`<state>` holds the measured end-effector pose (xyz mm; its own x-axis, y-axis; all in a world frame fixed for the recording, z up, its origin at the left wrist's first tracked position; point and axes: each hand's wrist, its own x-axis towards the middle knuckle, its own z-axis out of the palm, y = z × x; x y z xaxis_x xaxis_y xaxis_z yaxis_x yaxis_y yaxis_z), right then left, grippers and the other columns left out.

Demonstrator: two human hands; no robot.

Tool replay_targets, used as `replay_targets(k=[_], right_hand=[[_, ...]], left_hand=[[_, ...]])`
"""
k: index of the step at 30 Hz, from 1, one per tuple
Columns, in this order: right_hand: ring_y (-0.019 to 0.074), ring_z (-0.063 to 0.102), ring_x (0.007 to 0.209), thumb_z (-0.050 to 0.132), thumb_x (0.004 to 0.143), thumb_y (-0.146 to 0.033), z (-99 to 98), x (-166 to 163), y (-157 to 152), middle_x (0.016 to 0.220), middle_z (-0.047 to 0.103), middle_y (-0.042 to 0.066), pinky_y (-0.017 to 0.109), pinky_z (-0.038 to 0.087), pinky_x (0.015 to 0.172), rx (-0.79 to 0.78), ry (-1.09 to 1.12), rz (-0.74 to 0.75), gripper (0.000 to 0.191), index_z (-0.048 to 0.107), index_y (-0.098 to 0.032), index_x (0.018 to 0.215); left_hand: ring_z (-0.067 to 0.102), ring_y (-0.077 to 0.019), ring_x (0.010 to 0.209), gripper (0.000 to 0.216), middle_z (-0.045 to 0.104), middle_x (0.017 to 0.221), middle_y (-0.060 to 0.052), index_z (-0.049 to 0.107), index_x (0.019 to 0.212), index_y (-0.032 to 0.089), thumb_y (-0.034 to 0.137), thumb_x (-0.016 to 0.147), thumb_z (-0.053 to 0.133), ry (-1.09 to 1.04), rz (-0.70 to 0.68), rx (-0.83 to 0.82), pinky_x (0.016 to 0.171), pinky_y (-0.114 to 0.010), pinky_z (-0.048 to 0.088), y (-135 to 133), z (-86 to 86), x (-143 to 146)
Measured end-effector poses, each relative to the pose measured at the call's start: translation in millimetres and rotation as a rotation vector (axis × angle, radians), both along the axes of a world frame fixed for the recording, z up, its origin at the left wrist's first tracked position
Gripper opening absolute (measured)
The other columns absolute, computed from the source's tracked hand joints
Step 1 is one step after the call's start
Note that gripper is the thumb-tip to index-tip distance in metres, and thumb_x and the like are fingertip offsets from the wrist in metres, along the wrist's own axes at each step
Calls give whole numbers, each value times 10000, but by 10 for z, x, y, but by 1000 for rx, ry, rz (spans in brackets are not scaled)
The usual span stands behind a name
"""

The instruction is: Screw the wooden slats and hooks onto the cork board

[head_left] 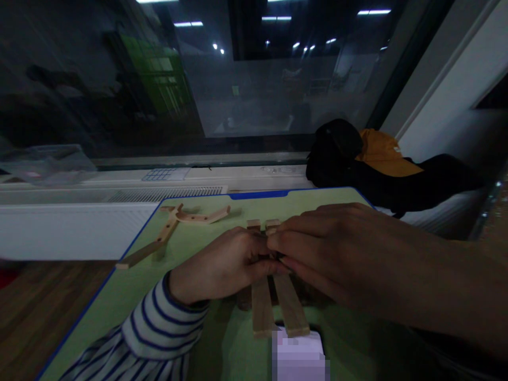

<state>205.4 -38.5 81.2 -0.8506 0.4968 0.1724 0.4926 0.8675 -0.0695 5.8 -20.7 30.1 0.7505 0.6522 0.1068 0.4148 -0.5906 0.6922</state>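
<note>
Two flat wooden slats [262, 312] lie side by side with a narrow gap, their near ends pointing towards me. My left hand [230, 262], in a striped sleeve, is closed across the middle of the slats from the left. From the other side my right hand [333, 254] reaches in, its fingertips pinched together over the slats and against my left fingers. What sits between the right fingertips is hidden. Beyond the hands, the far ends of the slats [254, 224] show. On the left rests a jointed wooden piece [169, 225] with angled arms and dark holes.
A phone [299, 352] lies under the near slat ends on the green, blue-edged tabletop [214, 338]. Behind it are a radiator [79, 227] and a windowsill with a clear plastic box [47, 164]. An orange cap [387, 153] sits on dark fabric at the right.
</note>
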Motion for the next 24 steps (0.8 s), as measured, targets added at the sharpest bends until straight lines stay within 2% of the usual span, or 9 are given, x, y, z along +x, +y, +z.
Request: replay_targets(k=[4, 9, 12, 16, 24], right_hand=[[136, 546, 699, 539, 866, -158, -19, -3, 5, 831, 611, -32, 303, 330, 596, 22, 20, 8, 125, 527, -233, 966], [130, 546, 700, 556, 866, -172, -28, -10, 1, 828, 605, -41, 294, 329, 596, 47, 30, 7, 182, 527, -240, 1033], [133, 542, 689, 561, 863, -161, -22, -10, -4, 825, 602, -42, 293, 331, 590, 52, 19, 12, 216, 516, -240, 1058], [138, 551, 700, 567, 855, -164, -16, -12, -11, 832, 610, -31, 295, 342, 597, 61, 11, 6, 150, 532, -222, 990], [151, 555, 732, 555, 864, -167, -31, -8, -10, 867, 612, -28, 303, 340, 605, 33, -8, -3, 153, 514, -231, 997]], left_hand=[[648, -132, 748, 184, 724, 840, -7, 684, 792, 158, 259, 885, 562, 5, 20, -11, 644, -209, 472, -7, 16, -2], [655, -156, 792, 141, 728, 860, 3, 687, 901, 175, 281, 846, 613, -19, 72, -31, 688, -242, 475, -10, 1, -19], [655, -162, 792, 135, 727, 871, -1, 686, 886, 172, 280, 824, 636, -4, 91, -40, 681, -243, 473, -11, -9, -25], [654, -151, 761, 140, 725, 860, 1, 685, 869, 171, 294, 827, 634, -13, 83, -54, 627, -220, 461, -10, 4, -24], [651, -135, 714, 143, 725, 810, 10, 689, 851, 168, 292, 841, 619, -33, 81, -38, 616, -209, 461, -10, -21, -19]])
